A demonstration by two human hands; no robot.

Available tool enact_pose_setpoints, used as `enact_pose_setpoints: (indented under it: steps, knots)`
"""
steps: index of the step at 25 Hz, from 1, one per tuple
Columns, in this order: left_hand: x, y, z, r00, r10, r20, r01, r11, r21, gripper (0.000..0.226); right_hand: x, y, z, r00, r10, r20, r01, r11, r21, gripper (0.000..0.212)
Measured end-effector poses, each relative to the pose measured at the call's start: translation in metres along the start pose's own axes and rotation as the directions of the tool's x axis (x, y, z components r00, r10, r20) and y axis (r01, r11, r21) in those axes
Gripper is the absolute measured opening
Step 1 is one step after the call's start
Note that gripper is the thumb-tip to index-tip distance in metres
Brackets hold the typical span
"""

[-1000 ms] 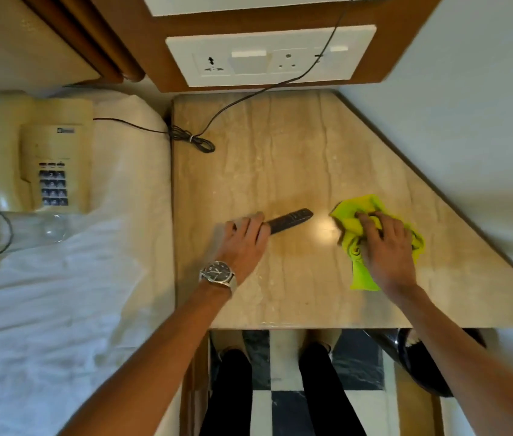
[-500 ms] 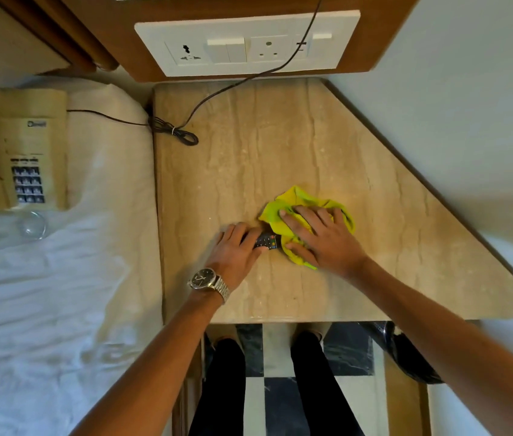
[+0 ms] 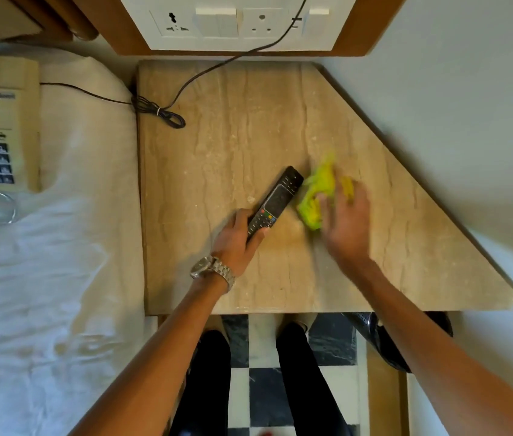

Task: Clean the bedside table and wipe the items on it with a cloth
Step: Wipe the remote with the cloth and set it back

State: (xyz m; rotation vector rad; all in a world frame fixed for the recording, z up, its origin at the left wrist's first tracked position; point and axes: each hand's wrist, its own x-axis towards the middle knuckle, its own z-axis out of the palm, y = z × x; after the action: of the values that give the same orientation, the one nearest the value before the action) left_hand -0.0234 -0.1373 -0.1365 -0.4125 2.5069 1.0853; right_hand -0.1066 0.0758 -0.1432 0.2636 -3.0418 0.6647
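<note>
A black remote control (image 3: 275,199) lies slanted on the beige marble bedside table (image 3: 233,146), buttons facing up. My left hand (image 3: 237,242), with a metal watch on the wrist, grips the remote's near end. Just right of the remote is a yellow-green cloth (image 3: 318,196), bunched and blurred by motion. My right hand (image 3: 348,228) holds the cloth from its near side, fingers partly over it. The cloth sits beside the remote's far half; whether it touches the remote I cannot tell.
A black cord (image 3: 160,111) with a coiled bundle runs from the wall socket panel (image 3: 239,23) across the table's back left. A beige telephone (image 3: 0,127) and a drinking glass (image 3: 1,207) rest on the white bed. A dark bin (image 3: 384,338) stands under the table's front right.
The cloth and my right hand have slid right, off the remote, which is now uncovered. My left hand has turned the remote to a steeper slant with its buttons showing.
</note>
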Motion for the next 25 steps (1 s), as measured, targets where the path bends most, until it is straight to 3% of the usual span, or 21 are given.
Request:
enact_pose_setpoints:
  steps: [1, 2, 3, 4, 5, 6, 7, 8, 9, 10, 11, 12, 13, 15, 16, 19, 20, 22, 23, 24, 25]
  knots:
    - [0.002, -0.003, -0.002, 0.999, 0.028, 0.034, -0.028, 1.000, 0.009, 0.046, -0.010, -0.012, 0.008, 0.937, -0.335, 0.103, 0.341, 0.938, -0.055, 0.053]
    - [0.003, -0.005, -0.006, 0.996, 0.055, 0.067, -0.055, 0.998, 0.003, 0.043, -0.011, -0.012, 0.011, 0.814, -0.543, 0.207, 0.569, 0.816, -0.098, 0.052]
    - [0.005, -0.005, -0.010, 0.992, 0.066, 0.108, -0.066, 0.998, -0.007, 0.042, -0.002, -0.010, 0.009, 0.755, -0.591, 0.284, 0.640, 0.759, -0.119, 0.050]
    - [0.008, -0.005, -0.013, 0.987, 0.063, 0.145, -0.062, 0.998, -0.012, 0.042, 0.009, -0.004, 0.009, 0.807, -0.509, 0.300, 0.566, 0.812, -0.143, 0.050]
    - [0.011, -0.005, -0.016, 0.984, 0.048, 0.173, -0.048, 0.999, -0.004, 0.042, 0.022, 0.000, 0.011, 0.945, -0.250, 0.211, 0.287, 0.943, -0.168, 0.050]
    - [0.014, -0.005, -0.018, 0.980, 0.032, 0.196, -0.034, 0.999, 0.005, 0.042, 0.031, -0.004, 0.009, 0.988, 0.102, 0.117, -0.086, 0.987, -0.135, 0.050]
    - [0.015, -0.006, -0.020, 0.977, 0.026, 0.211, -0.026, 1.000, 0.000, 0.041, 0.035, -0.012, 0.006, 0.958, 0.282, 0.058, -0.278, 0.958, -0.077, 0.051]
    - [0.015, -0.006, -0.021, 0.975, 0.033, 0.220, -0.031, 0.999, -0.013, 0.040, 0.039, -0.022, 0.006, 0.972, 0.231, 0.028, -0.230, 0.972, -0.047, 0.051]
    - [0.014, -0.006, -0.022, 0.971, 0.040, 0.237, -0.036, 0.999, -0.021, 0.039, 0.036, -0.028, 0.007, 0.995, -0.078, 0.064, 0.083, 0.994, -0.070, 0.051]
    - [0.014, -0.006, -0.021, 0.967, 0.050, 0.251, -0.045, 0.999, -0.024, 0.038, 0.031, -0.026, 0.005, 0.863, -0.456, 0.217, 0.476, 0.879, -0.044, 0.050]
    - [0.015, -0.006, -0.021, 0.965, 0.053, 0.258, -0.047, 0.998, -0.030, 0.037, 0.034, -0.018, 0.001, 0.655, -0.665, 0.358, 0.719, 0.695, -0.024, 0.049]
    - [0.017, -0.006, -0.020, 0.964, 0.047, 0.262, -0.038, 0.999, -0.037, 0.038, 0.047, -0.009, -0.003, 0.537, -0.718, 0.443, 0.810, 0.586, -0.032, 0.048]
    - [0.017, -0.005, -0.019, 0.964, 0.034, 0.264, -0.025, 0.999, -0.038, 0.038, 0.060, -0.003, -0.003, 0.581, -0.661, 0.475, 0.776, 0.626, -0.079, 0.047]
    - [0.018, -0.003, -0.019, 0.964, 0.019, 0.264, -0.017, 1.000, -0.010, 0.038, 0.062, -0.010, -0.004, 0.882, -0.319, 0.347, 0.406, 0.888, -0.216, 0.046]
    - [0.016, -0.004, -0.018, 0.964, 0.019, 0.266, -0.020, 1.000, -0.001, 0.038, 0.055, -0.016, -0.002, 0.904, -0.293, 0.312, 0.371, 0.900, -0.228, 0.048]
    - [0.014, -0.004, -0.016, 0.959, 0.056, 0.279, -0.060, 0.998, 0.008, 0.038, 0.025, -0.008, -0.004, 0.671, -0.594, 0.444, 0.704, 0.698, -0.131, 0.049]
    - [0.016, -0.002, -0.014, 0.964, 0.043, 0.262, -0.048, 0.999, 0.013, 0.038, 0.029, -0.007, -0.001, 0.726, -0.542, 0.423, 0.648, 0.744, -0.160, 0.047]
    - [0.020, 0.001, -0.012, 0.968, 0.003, 0.250, -0.013, 0.999, 0.039, 0.039, 0.041, -0.024, 0.002, 0.946, -0.155, 0.283, 0.229, 0.941, -0.251, 0.046]
    - [0.020, 0.002, -0.010, 0.966, 0.007, 0.257, -0.021, 0.999, 0.050, 0.039, 0.039, -0.033, 0.005, 0.968, -0.031, 0.249, 0.102, 0.956, -0.275, 0.046]
    - [0.018, 0.000, -0.009, 0.963, 0.020, 0.268, -0.038, 0.997, 0.062, 0.039, 0.034, -0.036, 0.009, 0.943, -0.115, 0.313, 0.202, 0.944, -0.261, 0.046]
    - [0.013, -0.003, -0.010, 0.963, 0.034, 0.266, -0.057, 0.995, 0.081, 0.038, 0.035, -0.029, 0.007, 0.860, -0.287, 0.421, 0.411, 0.879, -0.240, 0.046]
